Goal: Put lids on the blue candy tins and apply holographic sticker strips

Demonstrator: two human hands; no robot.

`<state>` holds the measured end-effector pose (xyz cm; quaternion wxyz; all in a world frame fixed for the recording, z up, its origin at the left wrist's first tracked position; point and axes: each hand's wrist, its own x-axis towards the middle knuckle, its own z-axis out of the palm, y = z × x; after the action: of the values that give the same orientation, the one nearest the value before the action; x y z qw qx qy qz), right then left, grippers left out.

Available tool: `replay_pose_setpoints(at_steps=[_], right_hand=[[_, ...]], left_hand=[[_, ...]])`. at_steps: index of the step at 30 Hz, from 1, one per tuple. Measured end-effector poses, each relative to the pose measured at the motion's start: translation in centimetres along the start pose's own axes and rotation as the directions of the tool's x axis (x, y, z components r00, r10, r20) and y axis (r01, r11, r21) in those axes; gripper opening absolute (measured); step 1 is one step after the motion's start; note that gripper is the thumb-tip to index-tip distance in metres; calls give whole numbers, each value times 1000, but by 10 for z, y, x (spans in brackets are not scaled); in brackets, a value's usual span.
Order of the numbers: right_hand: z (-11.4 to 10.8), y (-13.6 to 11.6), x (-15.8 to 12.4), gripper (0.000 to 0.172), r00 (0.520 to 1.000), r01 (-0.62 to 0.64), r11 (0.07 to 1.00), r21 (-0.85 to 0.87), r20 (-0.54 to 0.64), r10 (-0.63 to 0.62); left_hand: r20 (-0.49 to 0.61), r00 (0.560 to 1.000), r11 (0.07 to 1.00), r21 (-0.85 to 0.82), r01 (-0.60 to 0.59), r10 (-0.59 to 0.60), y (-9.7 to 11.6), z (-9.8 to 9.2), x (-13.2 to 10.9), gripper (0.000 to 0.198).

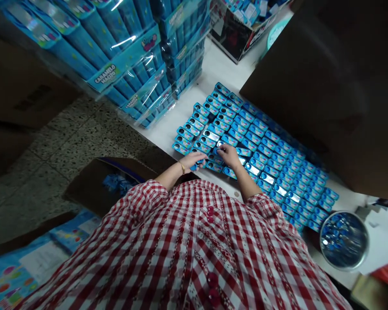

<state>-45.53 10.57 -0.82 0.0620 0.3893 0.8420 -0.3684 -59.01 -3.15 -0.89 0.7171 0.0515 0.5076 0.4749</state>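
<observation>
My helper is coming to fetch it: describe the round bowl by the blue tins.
On the white table, find the rows of blue tins in front of the person. Just off their right-hand end sits the bowl. It alone is round, and it holds small blue pieces.

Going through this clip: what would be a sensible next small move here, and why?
Probably the left hand should settle the blue tin at its fingertips square against the rows of blue tins. Those rows lie tightly side by side on the white table, so a crooked tin would stand out, and the right hand is already on them.
</observation>
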Motion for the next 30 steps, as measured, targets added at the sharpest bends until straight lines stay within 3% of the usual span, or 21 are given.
replay_pose_setpoints(at_steps=[3, 6, 12, 16, 18, 20, 22, 25, 28, 30], right_hand=[[2, -2, -4, 17, 991, -85, 965, -249, 82, 109], [10, -19, -2, 29, 973, -122, 888, -443, 123, 195], [21, -36, 16, 45, 951, -177, 822, -542, 120, 284], [19, -31, 16, 49, 952, -199, 820, -536, 92, 292], [15, -30, 10, 48, 956, -211, 848, -487, 77, 283], [12, -34, 3, 38, 979, -167, 927, -337, 52, 195], [11, -41, -2, 29, 999, -19, 993, -121, 37, 23], [15, -48, -4, 23, 982, 148, 976, 158, 90, -163], [19, -42, -7, 26, 969, 18, 923, 384, 220, -111], [20, -32, -14, 27, 967, -94, 893, 441, 254, -24]], left_hand=[[-10, 1000, 968, -251, 23, -27, 6, -18, -6, 13], [11, 1000, 934, -357, 22, -19, 10, -29, -12, 20], [-19, 998, 930, -363, -62, 59, 10, -23, -16, 39], [-77, 994, 961, -260, -90, 72, 5, -15, -11, 36], [-126, 988, 976, -189, -110, 87, 3, -12, -8, 27], [-173, 980, 989, -97, -115, 97, 2, -9, -4, 17], [-210, 973, 996, 2, -92, 91, -1, -6, 0, 8], [-227, 973, 997, 76, -31, 47, -7, -2, 5, 7], [-139, 989, 999, 5, 49, -48, -13, -4, 4, 11], [-50, 994, 990, -105, 91, -96, -14, -10, 0, 13]])
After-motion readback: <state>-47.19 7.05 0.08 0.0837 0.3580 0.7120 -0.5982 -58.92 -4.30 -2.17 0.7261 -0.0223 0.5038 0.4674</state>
